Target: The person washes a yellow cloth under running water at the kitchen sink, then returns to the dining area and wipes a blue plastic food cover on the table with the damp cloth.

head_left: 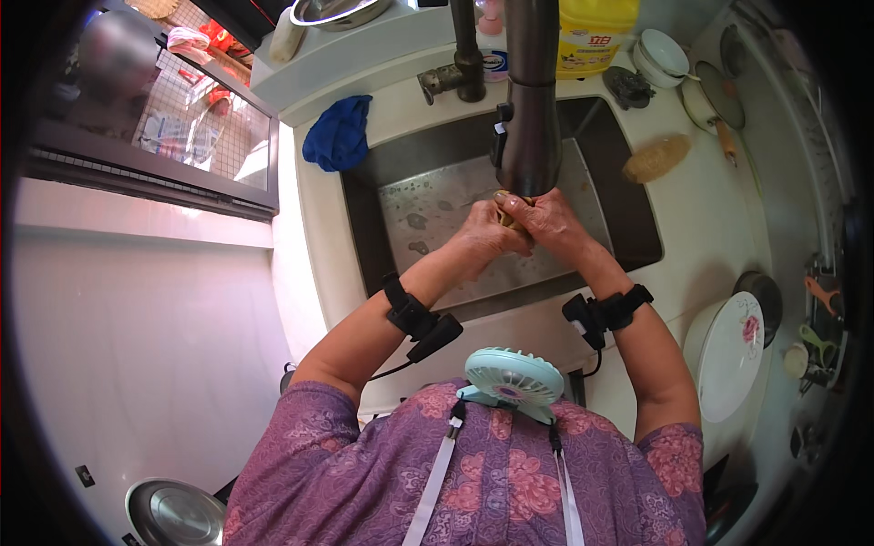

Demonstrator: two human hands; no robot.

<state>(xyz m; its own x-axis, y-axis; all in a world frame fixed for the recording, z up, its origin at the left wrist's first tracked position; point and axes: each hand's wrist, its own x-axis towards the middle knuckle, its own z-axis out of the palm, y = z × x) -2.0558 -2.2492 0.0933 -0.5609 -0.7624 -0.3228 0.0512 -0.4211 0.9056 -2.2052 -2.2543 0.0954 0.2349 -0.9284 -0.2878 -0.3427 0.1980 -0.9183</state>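
My left hand [486, 233] and my right hand [554, 220] meet over the steel sink [444, 181]. Squeezed between them is a crumpled brownish-yellow cloth [505, 220], mostly hidden by the fingers. Just above the hands hangs the end of a dark faucet spout [531, 147], which covers part of the view. Whether water is running cannot be made out. Wet patches show on the sink floor below.
A blue cloth [338, 134] lies at the sink's left corner. Along the right rim are a loofah sponge [657, 158], a dark scouring pad [628, 87] and white bowls [661, 60]. Behind stands a yellow detergent jug [593, 44]. A flowered plate [730, 362] leans nearer me.
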